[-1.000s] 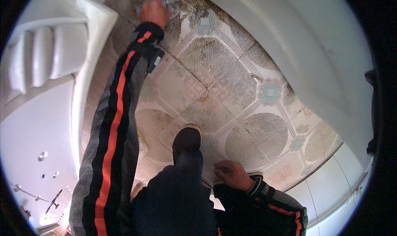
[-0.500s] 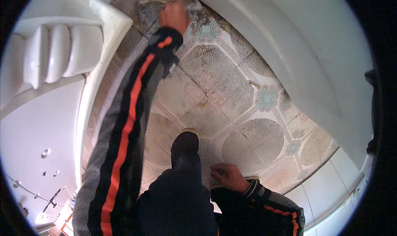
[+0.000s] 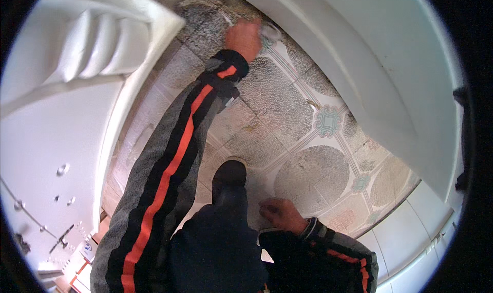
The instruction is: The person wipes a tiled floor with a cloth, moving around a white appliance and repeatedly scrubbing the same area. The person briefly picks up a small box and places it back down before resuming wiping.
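Now the left hand (image 3: 244,40) and whitish item (image 3: 270,32) are farther right.

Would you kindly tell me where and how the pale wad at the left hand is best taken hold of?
Probably by its upper left part, from above and the left: the pale wad sits low by the tiled floor, its right end shows beyond the left hand, and the white panel rises close on its right. Blur hides its exact shape.
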`<state>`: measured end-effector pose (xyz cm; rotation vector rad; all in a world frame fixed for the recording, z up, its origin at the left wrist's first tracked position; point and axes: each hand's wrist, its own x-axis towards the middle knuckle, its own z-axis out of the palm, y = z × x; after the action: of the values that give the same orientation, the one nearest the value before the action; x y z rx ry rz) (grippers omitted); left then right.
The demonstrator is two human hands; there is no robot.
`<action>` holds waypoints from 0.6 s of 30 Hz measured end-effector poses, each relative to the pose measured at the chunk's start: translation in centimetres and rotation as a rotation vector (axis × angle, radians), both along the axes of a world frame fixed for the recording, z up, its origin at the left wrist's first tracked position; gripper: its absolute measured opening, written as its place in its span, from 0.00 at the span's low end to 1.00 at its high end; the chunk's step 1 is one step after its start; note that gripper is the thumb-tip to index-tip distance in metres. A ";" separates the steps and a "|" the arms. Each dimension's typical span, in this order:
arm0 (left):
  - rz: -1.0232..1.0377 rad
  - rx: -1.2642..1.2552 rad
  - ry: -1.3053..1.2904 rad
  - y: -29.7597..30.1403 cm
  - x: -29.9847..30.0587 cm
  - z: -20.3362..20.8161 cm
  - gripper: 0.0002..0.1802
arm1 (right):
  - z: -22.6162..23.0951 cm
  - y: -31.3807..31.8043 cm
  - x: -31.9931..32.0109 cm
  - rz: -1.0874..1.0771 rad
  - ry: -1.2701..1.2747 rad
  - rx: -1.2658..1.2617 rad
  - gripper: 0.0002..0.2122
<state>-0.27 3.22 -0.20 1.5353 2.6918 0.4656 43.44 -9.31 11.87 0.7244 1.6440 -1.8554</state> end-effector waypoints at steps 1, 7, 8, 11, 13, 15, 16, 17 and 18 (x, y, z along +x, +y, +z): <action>0.004 -0.033 -0.061 -0.7 0.7 0.0 0.13 | 0.1 0.2 -0.6 0.027 0.029 0.014 0.13; -0.103 -0.030 -0.715 -4.2 3.7 6.0 0.23 | 2.3 5.5 -4.2 0.193 0.249 0.302 0.14; -0.008 0.065 -0.976 -4.7 4.4 7.4 0.21 | 3.6 6.8 -4.3 0.167 0.252 0.336 0.14; 0.061 0.210 -1.640 -7.2 6.9 11.4 0.19 | 9.4 11.3 -3.7 0.153 0.269 0.469 0.14; -0.021 0.295 -1.858 -8.0 8.5 14.0 0.19 | 14.5 12.9 -3.0 0.109 0.268 0.575 0.14; -0.161 0.333 -1.925 -8.5 10.0 17.0 0.18 | 20.1 13.2 -2.2 0.058 0.230 0.654 0.14; -0.197 0.333 -1.954 -8.4 10.5 18.4 0.19 | 22.4 13.1 -2.2 0.056 0.241 0.695 0.14; -0.224 0.330 -1.995 -8.2 10.8 20.1 0.19 | 24.6 12.6 -2.1 0.056 0.252 0.736 0.14; -0.318 0.322 -2.056 -8.0 11.1 21.7 0.20 | 26.6 11.8 -2.0 0.057 0.260 0.780 0.15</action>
<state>10.81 -4.80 21.55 0.5150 0.7580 1.3508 41.46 2.52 38.49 0.7341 2.5673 -1.2690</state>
